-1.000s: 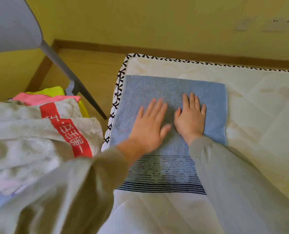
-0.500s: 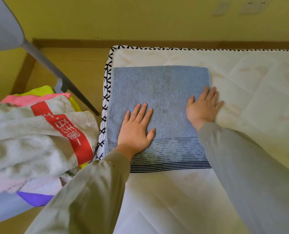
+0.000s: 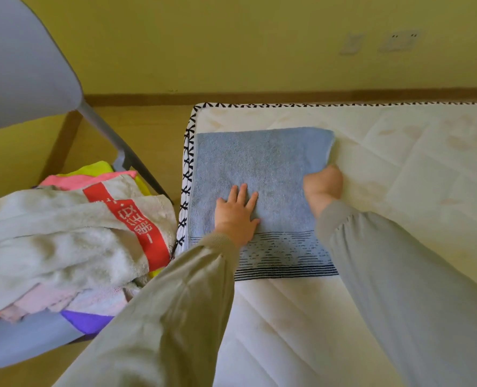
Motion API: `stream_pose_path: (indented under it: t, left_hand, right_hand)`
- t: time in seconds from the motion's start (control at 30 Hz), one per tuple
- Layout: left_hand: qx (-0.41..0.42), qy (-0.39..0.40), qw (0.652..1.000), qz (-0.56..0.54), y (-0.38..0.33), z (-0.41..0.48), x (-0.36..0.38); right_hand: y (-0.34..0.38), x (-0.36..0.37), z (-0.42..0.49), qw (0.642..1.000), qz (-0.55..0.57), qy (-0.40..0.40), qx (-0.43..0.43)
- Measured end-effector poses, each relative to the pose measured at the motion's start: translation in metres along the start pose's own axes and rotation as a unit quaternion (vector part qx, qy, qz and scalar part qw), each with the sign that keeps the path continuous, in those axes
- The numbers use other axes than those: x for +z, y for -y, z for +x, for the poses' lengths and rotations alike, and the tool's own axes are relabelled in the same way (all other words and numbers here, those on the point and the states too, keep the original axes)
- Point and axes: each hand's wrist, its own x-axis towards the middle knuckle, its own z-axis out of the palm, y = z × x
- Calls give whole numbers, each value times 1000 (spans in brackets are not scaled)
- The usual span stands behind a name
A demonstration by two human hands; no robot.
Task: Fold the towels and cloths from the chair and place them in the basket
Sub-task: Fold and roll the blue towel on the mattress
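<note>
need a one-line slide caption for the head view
On the mattress, the left hand presses the blue towel flat while the right hand grips its right edge.

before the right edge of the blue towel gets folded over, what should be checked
1. Left hand flat on the blue towel, pinning it: ok.
2. Right hand grips the towel's right edge, which is slightly lifted: ok.
3. Towel surface smooth, no big creases: ok.
4. Towel fully on the mattress, its left edge close to the trim: ok.
5. Basket within reach for later: cannot tell, it is not in view.
6. Pile of towels beside the mattress lies clear of the fold: ok.
</note>
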Motion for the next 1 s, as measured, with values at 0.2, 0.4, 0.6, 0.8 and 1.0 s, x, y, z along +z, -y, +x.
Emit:
stream_pose_path:
  t: [0.2, 0.4, 0.6, 0.8, 1.0]
  left_hand:
    - [19, -38, 989, -142, 7, -69, 25]
    - [-41, -70, 965, -248, 45, -77, -35]
    - [-62, -207, 922, -321, 77, -93, -134]
    - [-76, -288, 870, -393, 106, -137, -210]
    - [-46, -245, 857, -450, 116, -204, -271]
  right_hand:
    - [41, -14, -55, 985, 134, 83, -64]
    - [100, -45, -88, 954, 182, 179, -158]
    - [145, -84, -117, 913, 158, 278, -251]
    - [187, -125, -152, 861, 136, 327, -364]
    - [215, -163, -198, 813, 88, 351, -457]
